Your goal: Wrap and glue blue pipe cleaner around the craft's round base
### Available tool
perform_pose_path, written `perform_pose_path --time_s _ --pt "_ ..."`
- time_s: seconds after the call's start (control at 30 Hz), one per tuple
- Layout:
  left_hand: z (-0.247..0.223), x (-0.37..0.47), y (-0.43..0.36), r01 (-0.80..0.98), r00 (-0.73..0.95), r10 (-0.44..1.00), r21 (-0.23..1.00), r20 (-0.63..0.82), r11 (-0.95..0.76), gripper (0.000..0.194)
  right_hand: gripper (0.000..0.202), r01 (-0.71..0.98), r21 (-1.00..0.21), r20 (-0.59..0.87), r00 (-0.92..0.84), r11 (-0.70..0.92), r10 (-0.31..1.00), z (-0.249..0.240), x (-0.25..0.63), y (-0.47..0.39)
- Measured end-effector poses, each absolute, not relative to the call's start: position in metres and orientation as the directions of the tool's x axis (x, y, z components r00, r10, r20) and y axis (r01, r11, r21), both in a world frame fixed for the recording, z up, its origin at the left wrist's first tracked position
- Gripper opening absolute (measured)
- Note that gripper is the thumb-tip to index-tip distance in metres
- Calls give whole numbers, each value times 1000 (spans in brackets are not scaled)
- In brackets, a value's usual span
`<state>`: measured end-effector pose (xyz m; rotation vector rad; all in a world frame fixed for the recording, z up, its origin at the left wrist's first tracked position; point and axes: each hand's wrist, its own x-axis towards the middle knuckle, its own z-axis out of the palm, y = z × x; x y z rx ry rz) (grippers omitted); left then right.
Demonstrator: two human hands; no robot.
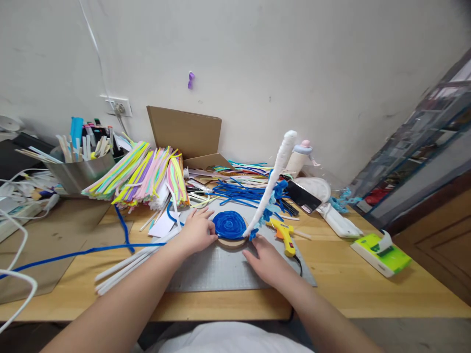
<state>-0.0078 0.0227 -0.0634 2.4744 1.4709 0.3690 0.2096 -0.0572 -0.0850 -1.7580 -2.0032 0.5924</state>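
Observation:
A flat spiral of blue pipe cleaner (pixel 229 223) lies on a round tan base (pixel 231 243), above a grey cutting mat (pixel 213 269). From its right edge a thick white fuzzy stem (pixel 270 191) rises, leaning right, with blue and light-blue fuzzy petals (pixel 273 203) along its right side. My left hand (pixel 198 230) is at the disc's left edge, fingers spread and the thumb side touching or almost touching it. My right hand (pixel 264 257) is beside the stem's foot, thumb and fingers apart; some fingertips are hidden. I see nothing gripped in either hand.
A yellow glue gun (pixel 285 236) lies right of the mat, its cord running down. Bundles of coloured pipe cleaners (pixel 143 176) and loose blue ones (pixel 239 191) are behind. A phone (pixel 303 196), a tissue pack (pixel 382 255) and a bottle (pixel 300 157) stand to the right.

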Motion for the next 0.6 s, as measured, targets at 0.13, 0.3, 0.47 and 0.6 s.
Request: perform_pose_path --time_s 0.13,0.3,0.47,0.6 --pt "-60 -8 36 768 539 842 416 -9 -487 10 42 819 -559 -13 -165 129 986 -81 214 -39" --pt "-69 3 21 847 350 927 378 135 -375 15 52 817 -567 -74 -176 104 982 -88 225 -14" --pt "-76 10 9 867 276 943 376 184 -327 14 37 849 -522 60 -60 83 996 -93 225 -25" --pt "-77 8 10 861 272 944 391 186 -325 14 22 794 -521 283 -185 313 941 -84 209 -40"
